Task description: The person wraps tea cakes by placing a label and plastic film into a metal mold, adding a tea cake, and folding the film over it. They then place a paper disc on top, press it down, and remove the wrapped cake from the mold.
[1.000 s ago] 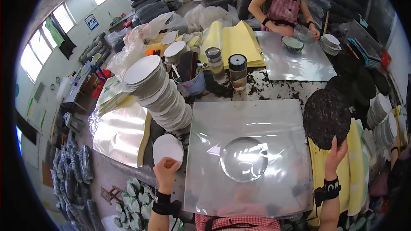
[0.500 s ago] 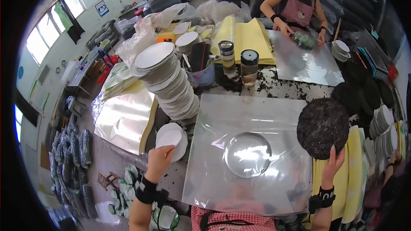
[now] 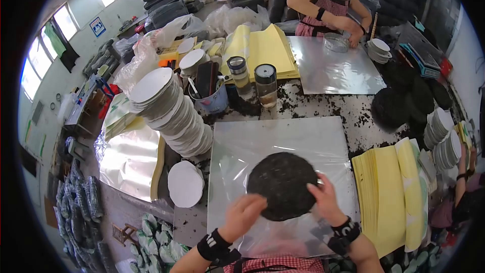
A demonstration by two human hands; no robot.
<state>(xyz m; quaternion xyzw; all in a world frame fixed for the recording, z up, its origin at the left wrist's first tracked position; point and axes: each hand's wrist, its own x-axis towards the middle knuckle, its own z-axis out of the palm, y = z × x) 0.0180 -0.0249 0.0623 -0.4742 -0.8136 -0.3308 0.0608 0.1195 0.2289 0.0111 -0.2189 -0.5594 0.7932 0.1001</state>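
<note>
Disc (image 3: 282, 187) now sits over the middle of the sheet (image 3: 318, 136), no longer out beyond its right edge, and covers the spot where the ring showed. The right hand (image 3: 328, 200) pinches its rim, thumb on top; the left hand (image 3: 244, 216), off the papers (image 3: 185, 185), curls at the opposite rim, its grip too blurred to tell. Both hands seemingly serve the disc now.
</note>
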